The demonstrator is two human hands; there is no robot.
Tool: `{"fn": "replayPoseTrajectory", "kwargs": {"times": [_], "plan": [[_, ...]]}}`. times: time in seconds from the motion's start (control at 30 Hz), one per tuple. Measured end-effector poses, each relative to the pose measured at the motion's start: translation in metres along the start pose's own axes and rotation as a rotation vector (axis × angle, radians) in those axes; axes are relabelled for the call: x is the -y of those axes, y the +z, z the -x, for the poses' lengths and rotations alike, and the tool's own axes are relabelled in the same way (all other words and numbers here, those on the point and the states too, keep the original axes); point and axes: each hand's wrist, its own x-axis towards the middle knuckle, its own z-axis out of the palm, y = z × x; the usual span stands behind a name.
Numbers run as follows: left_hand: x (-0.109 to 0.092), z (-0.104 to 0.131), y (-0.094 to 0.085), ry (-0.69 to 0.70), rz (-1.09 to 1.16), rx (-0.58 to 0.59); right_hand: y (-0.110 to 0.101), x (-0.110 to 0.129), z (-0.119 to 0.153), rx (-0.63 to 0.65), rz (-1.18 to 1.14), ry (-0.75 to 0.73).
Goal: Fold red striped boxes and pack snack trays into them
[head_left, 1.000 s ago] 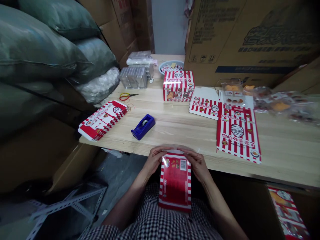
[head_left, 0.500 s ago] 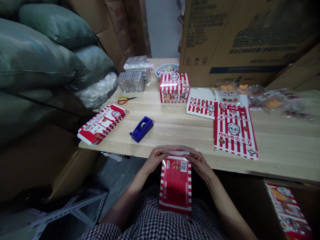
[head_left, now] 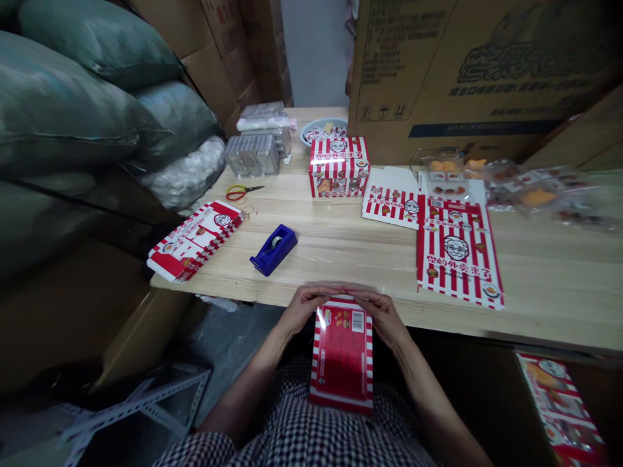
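Note:
A red cardboard box (head_left: 341,363) with striped white edges rests against my lap, its barcode side facing up. My left hand (head_left: 304,305) curls over the far left corner of the box. At the far right corner, my right hand (head_left: 382,312) grips the same end, thumb on the upper face. The fingertips of both hands reach along the far edge and are partly hidden. Beyond them on the table lies a blue tape dispenser (head_left: 275,250). One finished-looking striped box (head_left: 339,167) stands further back.
Flat striped cartons lie in a stack (head_left: 197,240) at left and a pile (head_left: 457,259) at right. Scissors (head_left: 243,191), clear plastic packs (head_left: 253,155), a bowl (head_left: 311,133) and bagged toy food (head_left: 535,194) sit behind. A large carton (head_left: 389,130) rises at the back.
The white flap that showed between my hands at the box's far end is folded down out of sight. My hands have come slightly closer together over that edge.

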Motion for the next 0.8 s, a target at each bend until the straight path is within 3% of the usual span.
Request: {"fn": "replayPoseTrajectory", "kwargs": {"times": [0.23,0.4,0.6,0.8], "plan": [[-0.013,0.009,-0.003,0.034,-0.105,0.128,-0.009,0.016,0.009,0.146,0.037,0.078],[-0.027,0.001,-0.002,0.018,-0.2,0.129,-0.002,0.027,0.009,0.08,0.089,0.064],[-0.041,-0.011,-0.004,-0.087,-0.243,0.283,0.003,0.04,0.01,0.095,0.063,0.116],[-0.045,-0.023,0.0,-0.174,-0.327,0.236,-0.005,0.04,0.004,0.067,0.094,0.201]]}}
